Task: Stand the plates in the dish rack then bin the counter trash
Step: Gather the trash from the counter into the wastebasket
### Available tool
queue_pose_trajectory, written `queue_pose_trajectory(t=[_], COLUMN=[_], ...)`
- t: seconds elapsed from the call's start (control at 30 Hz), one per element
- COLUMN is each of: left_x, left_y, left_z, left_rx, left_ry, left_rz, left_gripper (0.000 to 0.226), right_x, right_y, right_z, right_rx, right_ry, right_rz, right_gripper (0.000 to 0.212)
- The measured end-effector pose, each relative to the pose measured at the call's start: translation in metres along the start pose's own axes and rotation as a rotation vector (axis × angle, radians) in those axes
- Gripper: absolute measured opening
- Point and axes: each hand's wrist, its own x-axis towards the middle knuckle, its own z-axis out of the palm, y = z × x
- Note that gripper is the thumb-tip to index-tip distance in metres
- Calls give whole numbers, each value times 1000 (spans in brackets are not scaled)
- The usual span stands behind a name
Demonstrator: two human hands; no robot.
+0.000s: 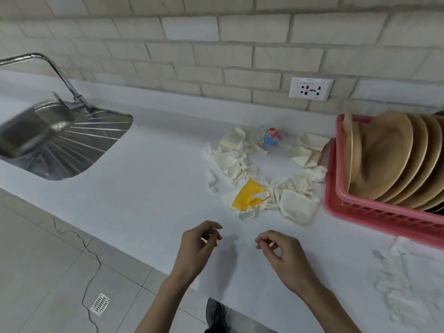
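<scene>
Several tan plates [394, 155] stand on edge in a pink dish rack [374, 215] at the right of the white counter. Left of the rack lies a ring of trash: crumpled white tissues [237, 169], squashed paper cups [296, 207], a yellow wrapper [248, 194] and a crushed clear plastic bottle [272, 138] with a red and blue label. My left hand [194, 248] and my right hand [283, 255] hover over the counter's front edge, just short of the trash. Their fingers hang loosely curled and hold nothing.
A steel sink [36, 133] with a ribbed drainboard and a tap [60, 75] sits at the left. More crumpled tissue [398, 280] lies at the front right, below the rack. A wall socket [311, 88] sits on the brick wall. Tiled floor with a drain [100, 304] shows below.
</scene>
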Motion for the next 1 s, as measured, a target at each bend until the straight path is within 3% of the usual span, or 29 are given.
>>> queue_pose_trajectory(t=[0.23,0.47,0.57,0.77,0.9,1.0], left_x=[105,195,209,210,213,211], left_y=[-32,-67,-85,-114,-115,-115], left_z=[-27,-36,-34,-31,-31,-31], left_rx=[226,458,436,227,119,67], left_ry=[-26,-173,-199,-26,-14,-12], left_rz=[161,245,287,385,348,326], left_gripper=[32,58,45,18,10,15], right_x=[60,118,157,263,328,357], right_y=[-21,-41,-55,-72,-67,-65], right_z=[4,22,27,50,75,96], right_rx=[-68,-179,-220,-491,-858,-1103], right_ry=[21,12,15,-36,-146,-250], right_rz=[-7,17,-5,-45,-9,49], right_gripper=[18,14,16,29,41,39])
